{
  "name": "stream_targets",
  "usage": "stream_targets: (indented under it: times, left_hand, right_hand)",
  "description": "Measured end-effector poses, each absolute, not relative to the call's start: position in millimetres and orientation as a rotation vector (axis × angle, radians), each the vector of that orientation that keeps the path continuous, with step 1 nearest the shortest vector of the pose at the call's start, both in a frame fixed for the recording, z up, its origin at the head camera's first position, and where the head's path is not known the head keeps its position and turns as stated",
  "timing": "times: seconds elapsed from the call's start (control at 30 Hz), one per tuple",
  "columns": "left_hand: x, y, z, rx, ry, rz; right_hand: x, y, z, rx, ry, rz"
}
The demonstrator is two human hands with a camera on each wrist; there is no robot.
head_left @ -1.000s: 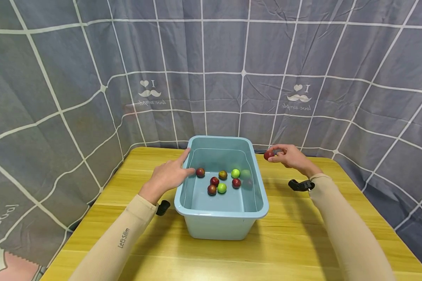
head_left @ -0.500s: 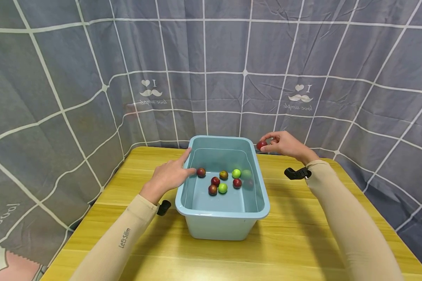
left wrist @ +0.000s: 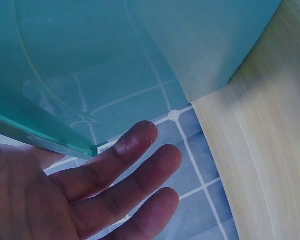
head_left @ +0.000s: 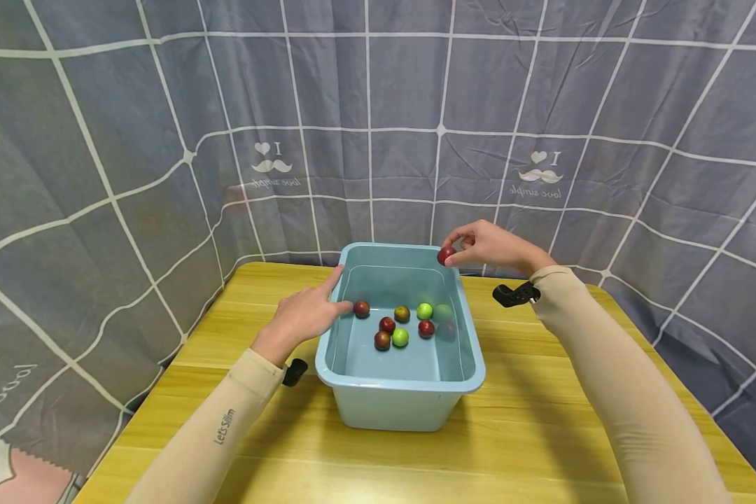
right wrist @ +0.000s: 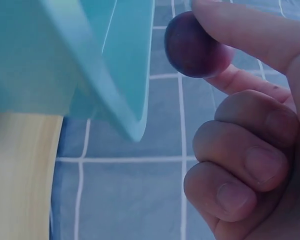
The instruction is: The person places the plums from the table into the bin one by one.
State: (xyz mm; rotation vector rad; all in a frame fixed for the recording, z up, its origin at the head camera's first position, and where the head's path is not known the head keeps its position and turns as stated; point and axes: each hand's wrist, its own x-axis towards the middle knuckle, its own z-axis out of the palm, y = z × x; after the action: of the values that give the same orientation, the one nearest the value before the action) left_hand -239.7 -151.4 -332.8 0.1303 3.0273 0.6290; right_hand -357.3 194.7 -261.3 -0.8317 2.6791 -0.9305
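Observation:
My right hand [head_left: 494,245] pinches a dark red plum [head_left: 445,255] between thumb and index finger, above the far right corner of the light-blue plastic bin [head_left: 393,383]. In the right wrist view the plum [right wrist: 192,46] sits at the fingertips, apart from the bin's rim, and the other fingers are curled into the palm. Across the bin's left rim rests my left hand [head_left: 304,315], thumb over the edge; in the left wrist view its other fingers [left wrist: 140,180] extend loosely outside the wall. On the bin's floor lie several dark red plums [head_left: 425,328] and two green fruits [head_left: 400,337].
The bin stands on a yellow wooden table [head_left: 523,420]. A grey curtain [head_left: 403,168] with white grid lines hangs behind and to both sides. Black camera straps are on both wrists. Faint reflections of fruit show on the bin's right inner wall.
My right hand has carried the plum leftward and slightly up, from beside the bin to above its far right corner. The left hand and the fruit inside have stayed put.

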Motion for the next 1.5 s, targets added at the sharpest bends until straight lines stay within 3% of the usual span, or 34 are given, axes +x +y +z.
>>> stream_targets:
  times: [0.37,0.97,1.5]
  left_hand:
    - [-240,-151,-332,0.133,3.033,0.632]
    - [-240,-152,-333,0.133,3.033,0.625]
    - [-239,-152,-332,0.130,3.035,0.636]
  right_hand:
    - [-358,159,-251,-0.983,2.647,-0.724]
    - [-370,128,-254,-0.989,2.498,-0.563]
    - [-368,135,-254,-0.984,2.532,-0.571]
